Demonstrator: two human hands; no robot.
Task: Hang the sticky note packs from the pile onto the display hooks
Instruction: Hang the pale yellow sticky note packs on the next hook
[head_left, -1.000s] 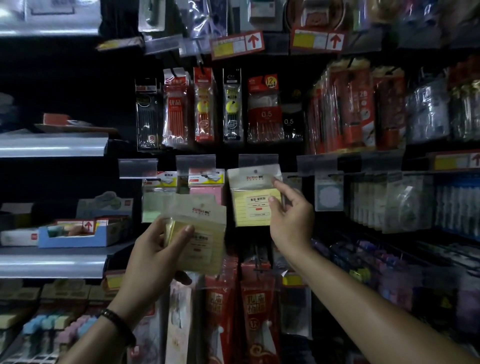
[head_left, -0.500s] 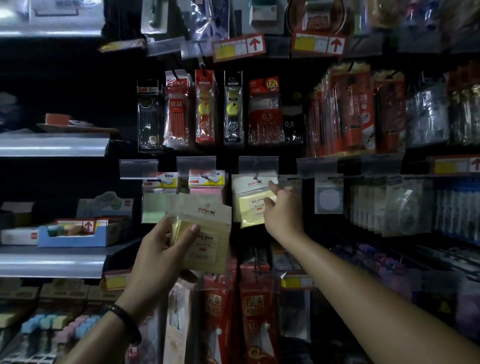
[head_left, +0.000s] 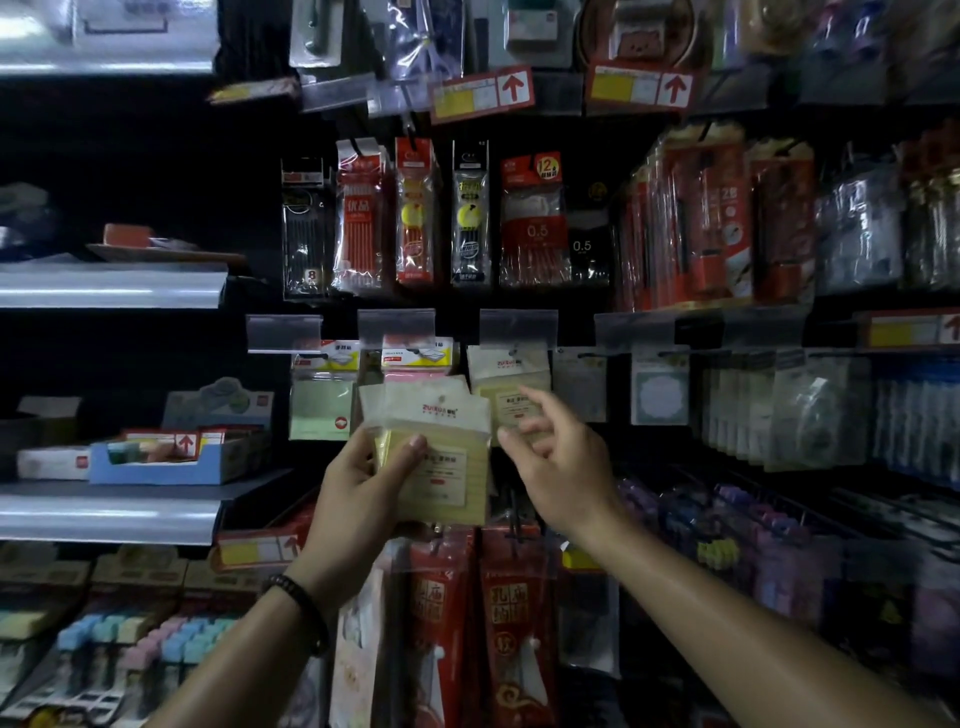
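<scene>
**A:** The left grip (head_left: 363, 483) had thumb and fingers curled round a fanned stack of yellow sticky note packs in clear plastic sleeves (head_left: 441, 462), raised in front of the display's middle row.

**B:** And the right grip (head_left: 556, 462)?

**A:** Empty! Its fingers were loosely spread and holding nothing, just beside the stack and right below a matching yellow hung pack (head_left: 505, 373).

**B:** So one was up?

**A:** At least one, hanging off the thin metal display hook (head_left: 514, 349) under a clear plastic price-tag holder (head_left: 518, 326). Whether more sat behind it, I couldn't tell.

**B:** What was left?

**A:** By my reckoning, everything in that left-hand stack. It was a few packs, exact count unclear, and each needed its punched hole threaded onto a hook. The pale green hanging pack (head_left: 319, 410) further left looked like different stock. I'd have called the job started, with plenty to go.
</scene>
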